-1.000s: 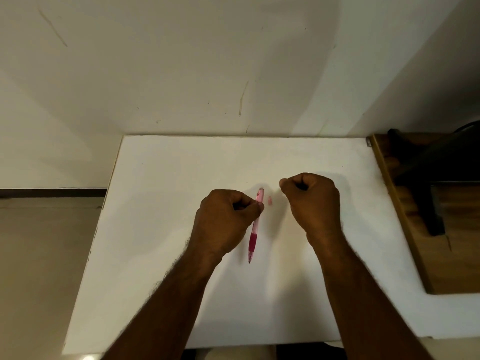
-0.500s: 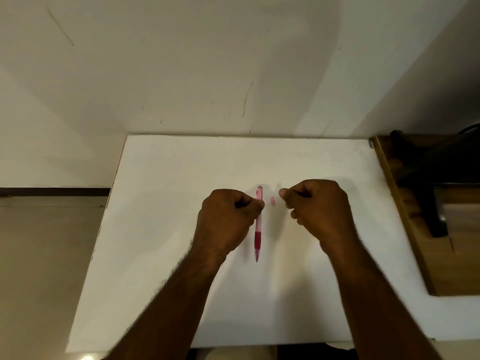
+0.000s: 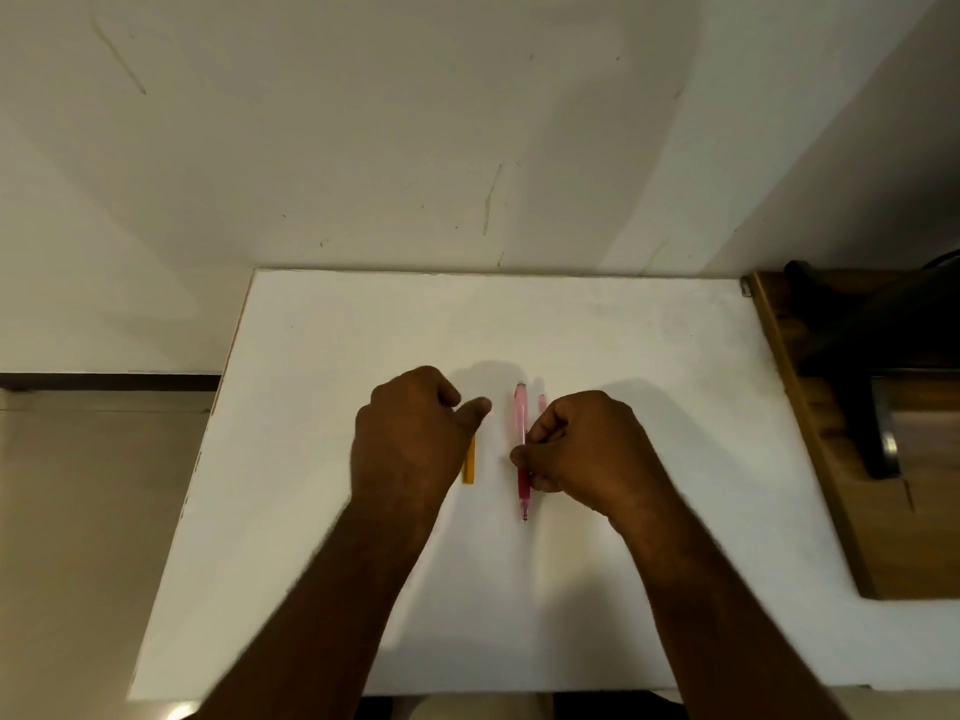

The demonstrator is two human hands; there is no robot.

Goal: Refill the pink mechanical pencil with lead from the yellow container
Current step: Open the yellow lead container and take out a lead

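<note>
Your right hand (image 3: 587, 449) pinches the slim translucent pink plastic mechanical pencil (image 3: 521, 433), left hand (image 3: 410, 449) loosely curled over the flat yellow plastic lead container (image 3: 469, 465), grip unclear — watch that small loose pink cap (image 3: 542, 403) nearby, w/ one nudge it probably rolls away.

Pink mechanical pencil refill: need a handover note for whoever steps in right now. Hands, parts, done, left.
Left hand: loosely curled over the slim yellow lead container, which lies on the white table; grip on it not visible.
Right hand: fingertips pinching the translucent pink mechanical pencil mid-barrel; pencil lies flat, tip toward the person.
Small pink cap: lying apart from the pencil, just right of its far end, so the pencil looks opened.
Done: cap off. Whether any lead is in yet cannot be told.
Left: probably take lead from the container, feed it in, refit the cap.
</note>
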